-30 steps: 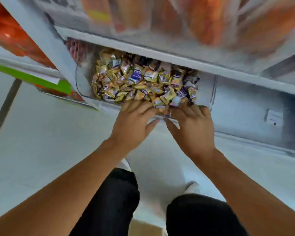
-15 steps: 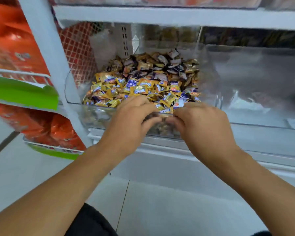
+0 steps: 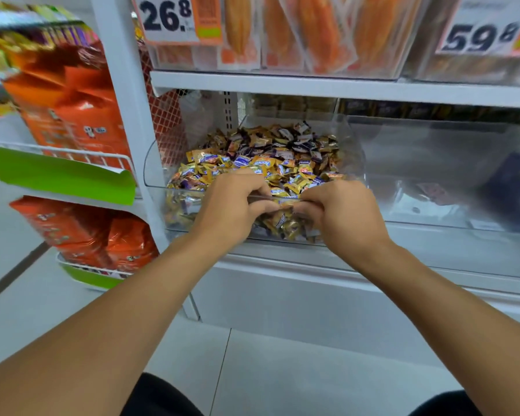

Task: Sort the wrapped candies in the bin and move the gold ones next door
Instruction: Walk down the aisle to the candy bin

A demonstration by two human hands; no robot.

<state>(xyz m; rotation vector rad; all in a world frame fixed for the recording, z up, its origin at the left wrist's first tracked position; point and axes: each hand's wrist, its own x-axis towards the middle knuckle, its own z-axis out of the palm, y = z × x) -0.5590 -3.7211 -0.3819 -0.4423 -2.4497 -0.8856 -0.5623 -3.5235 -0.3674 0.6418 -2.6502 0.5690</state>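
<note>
My left hand (image 3: 231, 205) and right hand (image 3: 339, 211) curl over bin (image 3: 174, 205) front rim; candies (image 3: 270, 163) at 12 o'clock look light, slippery; pinch wrapper ends.

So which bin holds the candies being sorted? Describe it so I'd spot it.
Find the white shelf under the 26.8 price tag. Beneath it sits a clear bin heaped with gold and purple candies; the clear bin to its right looks nearly empty.

bright even light, blurred left edge, wide-angle bending at borders
</note>
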